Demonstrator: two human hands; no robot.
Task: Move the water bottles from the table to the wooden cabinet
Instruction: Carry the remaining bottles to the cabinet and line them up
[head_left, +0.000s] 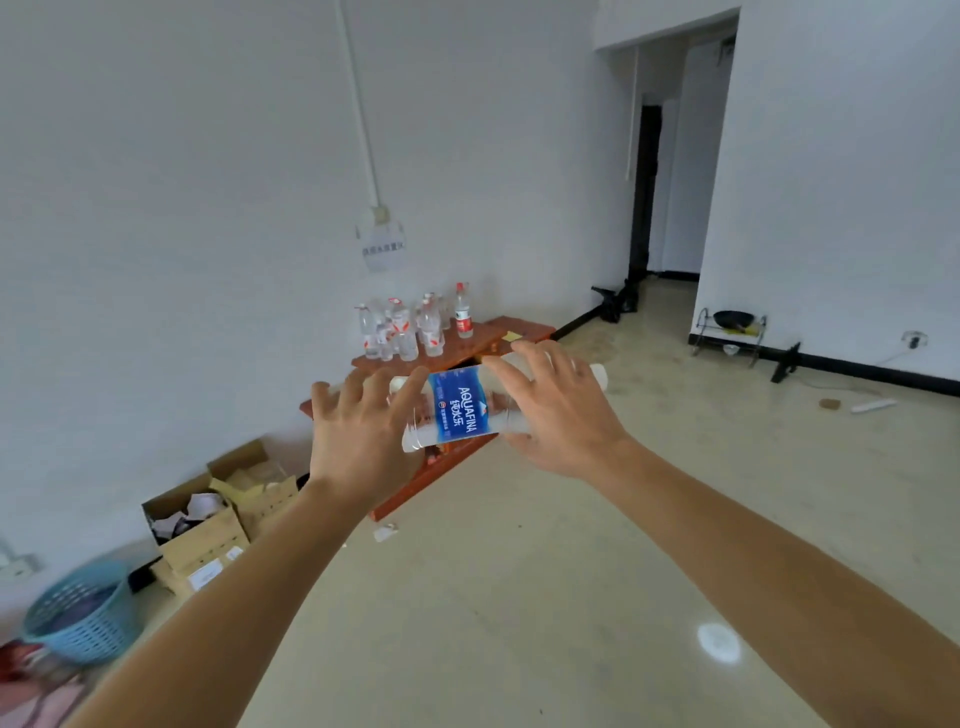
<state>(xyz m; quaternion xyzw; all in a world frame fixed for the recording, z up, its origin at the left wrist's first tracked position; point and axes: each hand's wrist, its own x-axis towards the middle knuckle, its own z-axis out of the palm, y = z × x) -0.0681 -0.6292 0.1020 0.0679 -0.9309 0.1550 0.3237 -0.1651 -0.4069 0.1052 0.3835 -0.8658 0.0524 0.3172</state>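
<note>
A clear water bottle (460, 410) with a blue AQUAFINA label lies sideways in the air between my hands, its base pointing lower left. My right hand (561, 410) grips its upper part, fingers over the top and thumb underneath. With spread fingers, my left hand (358, 436) touches the base end. Straight behind them a low reddish wooden cabinet (498, 332) stands against the white wall. Several clear bottles (410, 327) with red-and-white labels stand clustered on its top, towards the left. My hands hide the cabinet's front.
Open cardboard boxes (208, 525) and a blue plastic basket (83, 618) sit on the floor along the wall at left. A wire rack with a black pan (732, 325) stands by the right wall. A doorway (670, 208) opens at the back right. Glossy floor lies ahead.
</note>
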